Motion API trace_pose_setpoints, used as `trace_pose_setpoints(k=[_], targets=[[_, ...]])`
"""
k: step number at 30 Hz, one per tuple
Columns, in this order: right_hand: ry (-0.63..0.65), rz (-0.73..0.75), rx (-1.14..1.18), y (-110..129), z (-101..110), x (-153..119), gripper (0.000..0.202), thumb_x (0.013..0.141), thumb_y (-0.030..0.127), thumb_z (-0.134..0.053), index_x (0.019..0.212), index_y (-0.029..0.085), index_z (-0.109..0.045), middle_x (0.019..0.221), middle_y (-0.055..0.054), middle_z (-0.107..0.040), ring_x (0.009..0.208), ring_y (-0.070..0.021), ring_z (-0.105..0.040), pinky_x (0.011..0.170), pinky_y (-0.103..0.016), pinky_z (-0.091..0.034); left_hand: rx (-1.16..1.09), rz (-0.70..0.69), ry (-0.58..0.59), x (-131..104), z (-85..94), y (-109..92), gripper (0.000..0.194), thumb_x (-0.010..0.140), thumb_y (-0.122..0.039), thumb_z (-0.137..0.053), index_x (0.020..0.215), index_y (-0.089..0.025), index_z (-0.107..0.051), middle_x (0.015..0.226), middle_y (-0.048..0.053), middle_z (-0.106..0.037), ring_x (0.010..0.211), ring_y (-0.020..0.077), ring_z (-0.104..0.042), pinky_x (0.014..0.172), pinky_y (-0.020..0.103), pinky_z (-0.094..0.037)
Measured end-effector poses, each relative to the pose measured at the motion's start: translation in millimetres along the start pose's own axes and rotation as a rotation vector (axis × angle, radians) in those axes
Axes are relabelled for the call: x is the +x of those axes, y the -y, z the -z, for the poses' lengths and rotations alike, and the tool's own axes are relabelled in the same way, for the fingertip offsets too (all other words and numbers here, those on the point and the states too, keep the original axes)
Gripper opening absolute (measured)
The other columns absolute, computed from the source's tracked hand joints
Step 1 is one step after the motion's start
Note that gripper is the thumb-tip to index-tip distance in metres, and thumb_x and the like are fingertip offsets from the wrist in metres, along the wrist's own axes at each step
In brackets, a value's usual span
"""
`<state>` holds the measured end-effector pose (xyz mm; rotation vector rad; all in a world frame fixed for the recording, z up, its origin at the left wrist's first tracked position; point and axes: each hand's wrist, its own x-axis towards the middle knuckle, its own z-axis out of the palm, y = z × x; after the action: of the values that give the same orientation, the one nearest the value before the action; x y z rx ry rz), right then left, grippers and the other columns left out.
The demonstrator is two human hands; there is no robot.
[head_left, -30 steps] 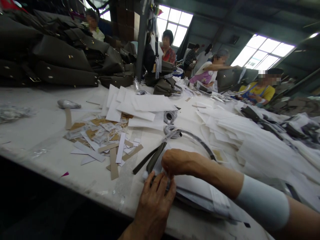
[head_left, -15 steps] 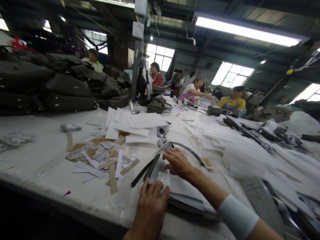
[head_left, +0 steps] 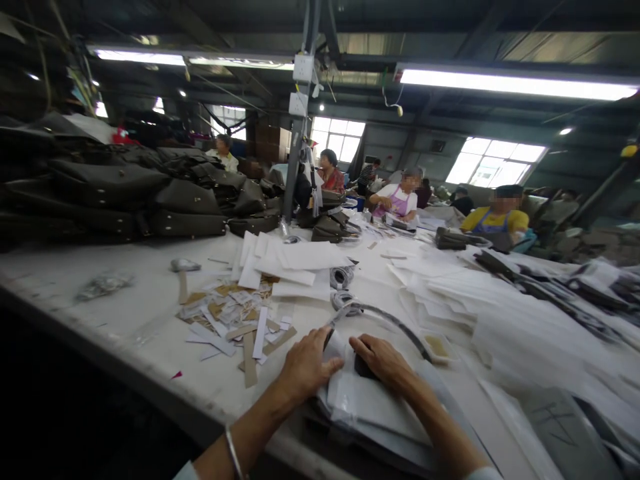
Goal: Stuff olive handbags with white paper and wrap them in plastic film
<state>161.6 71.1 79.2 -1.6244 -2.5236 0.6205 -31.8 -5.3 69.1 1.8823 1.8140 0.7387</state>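
A bag (head_left: pixel 375 433) wrapped in white sheeting lies in front of me at the table's near edge. Its wrapped handle (head_left: pixel 395 321) arches up behind it. My left hand (head_left: pixel 310 363) grips the bag's left side, thumb on the white sheet and fingers over a dark strap end (head_left: pixel 328 339). My right hand (head_left: pixel 384 362) is bent over the bag's top, close to the left one, above a dark piece (head_left: pixel 364 368); what its fingers hold is hidden. A white sheet (head_left: pixel 370 403) covers the bag's upper face.
Paper strips and tags (head_left: pixel 235 327) lie left of the bag. Behind are white sheets (head_left: pixel 310 257) and rolls of tape (head_left: pixel 341 277). A small tray (head_left: pixel 437 348) and a sheet stack (head_left: pixel 525 340) are to the right. Dark bags (head_left: pixel 190 213) pile up far left; co-workers (head_left: pixel 397 200) sit beyond.
My left hand has moved up to the bag's left side and my right hand has come down nearer to me. The dark straps sticking out at left no longer show there. My view has shifted left.
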Motion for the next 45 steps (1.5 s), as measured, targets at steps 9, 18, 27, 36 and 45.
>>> trace_pose_setpoints(k=[9,18,27,36,45], targets=[[0.095,0.0,-0.05,-1.1,-27.4,-50.0,0.09,0.073,0.058,-0.068,0.149,0.018,-0.04,0.142,-0.016,-0.053,0.128,-0.0368,-0.049,0.106,-0.047,-0.037,-0.101,0.031,0.118,-5.9,-3.5,8.2,0.051,0.073,-0.043,-0.066,0.12,-0.023,-0.062,0.113,0.006,-0.068,0.103,0.025,-0.063,0.089,0.031,-0.048],[0.199,-0.046,0.014,-9.9,-26.7,-37.8,0.09,0.071,0.066,-0.064,0.146,0.019,-0.045,0.146,-0.015,-0.049,0.134,-0.0358,-0.044,0.112,-0.045,-0.033,0.278,0.137,-0.044,18.6,68.8,76.9,0.019,0.088,-0.027,-0.053,0.093,-0.022,-0.07,0.099,0.006,-0.071,0.096,0.0229,-0.065,0.08,0.031,-0.046],[0.264,0.043,0.091,-10.8,-27.2,-16.8,0.094,0.062,0.068,-0.073,0.14,0.019,-0.053,0.133,-0.015,-0.06,0.121,-0.0364,-0.055,0.105,-0.044,-0.041,0.49,0.212,-0.088,21.4,86.7,125.3,0.013,0.087,-0.027,-0.059,0.096,-0.022,-0.066,0.105,0.007,-0.064,0.104,0.0235,-0.058,0.087,0.033,-0.044],[0.288,0.004,0.085,-11.0,-26.6,-17.1,0.091,0.063,0.068,-0.071,0.139,0.021,-0.055,0.141,-0.014,-0.054,0.131,-0.0367,-0.047,0.11,-0.042,-0.036,0.639,0.114,0.025,33.0,67.0,106.0,0.017,0.089,-0.028,-0.06,0.101,-0.019,-0.066,0.111,0.01,-0.063,0.108,0.0263,-0.057,0.093,0.038,-0.044],[0.213,0.025,0.13,-0.9,-20.7,-21.9,0.081,0.062,0.066,-0.073,0.13,0.023,-0.064,0.13,-0.014,-0.062,0.124,-0.0409,-0.052,0.102,-0.044,-0.043,0.726,0.025,0.297,42.8,58.9,95.2,0.021,0.085,-0.006,-0.052,0.081,-0.012,-0.072,0.088,0.016,-0.072,0.083,0.0281,-0.068,0.073,0.035,-0.05]])
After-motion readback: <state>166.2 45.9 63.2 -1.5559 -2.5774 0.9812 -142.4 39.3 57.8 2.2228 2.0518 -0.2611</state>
